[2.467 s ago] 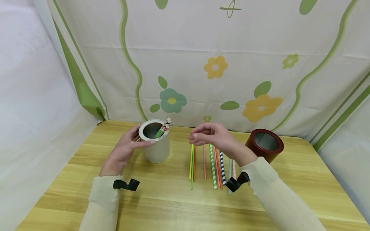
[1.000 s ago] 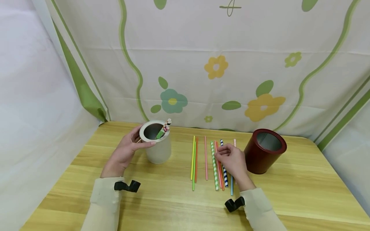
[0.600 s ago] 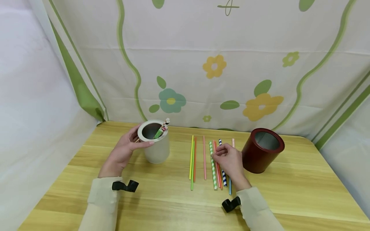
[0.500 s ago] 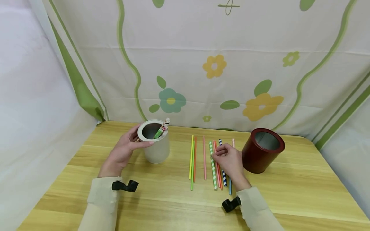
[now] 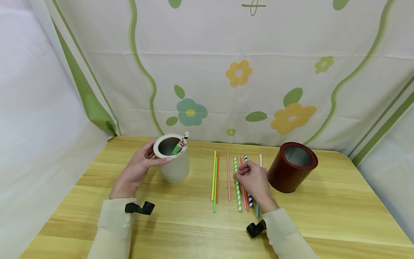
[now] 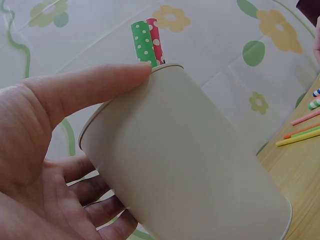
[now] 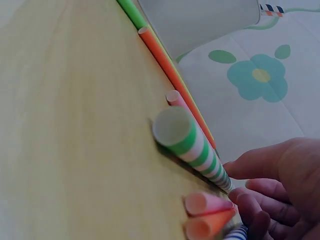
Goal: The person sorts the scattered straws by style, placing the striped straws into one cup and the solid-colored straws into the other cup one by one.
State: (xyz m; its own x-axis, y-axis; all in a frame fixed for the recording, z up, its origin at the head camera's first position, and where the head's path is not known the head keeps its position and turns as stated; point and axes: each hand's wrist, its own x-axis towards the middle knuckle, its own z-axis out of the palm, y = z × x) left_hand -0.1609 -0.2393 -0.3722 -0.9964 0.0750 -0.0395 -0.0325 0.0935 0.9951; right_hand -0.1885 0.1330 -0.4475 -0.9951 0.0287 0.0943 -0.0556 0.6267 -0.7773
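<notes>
A whitish can [image 5: 176, 171] stands on the table at left in the head view. My left hand [image 5: 137, 168] grips its near side, thumb along the rim and fingers curled round the wall. Patterned straws stick up from it, among them a green dotted straw [image 6: 143, 44] and a red dotted straw [image 6: 156, 40]. My right hand [image 5: 257, 180] is over the loose straws at centre. Its thumb and fingertips pinch the green-and-white striped straw [image 7: 200, 157] toward its far end. That straw [image 5: 239, 198] lies on the table, partly covered by the hand in the head view.
Left of the striped straw lie pink [image 5: 228, 180], orange [image 5: 218, 180], green [image 5: 215, 194] and yellow [image 5: 213, 176] straws. Pink, orange, blue-striped [image 5: 251, 202] and light blue [image 5: 257, 210] ones lie under the right hand. A dark red can [image 5: 284, 176] stands right. A flowered curtain [image 5: 207, 72] hangs behind.
My right hand came from above the straws down to them, then shifted slightly left onto the green striped straw. My left hand keeps its hold on the whitish can.
</notes>
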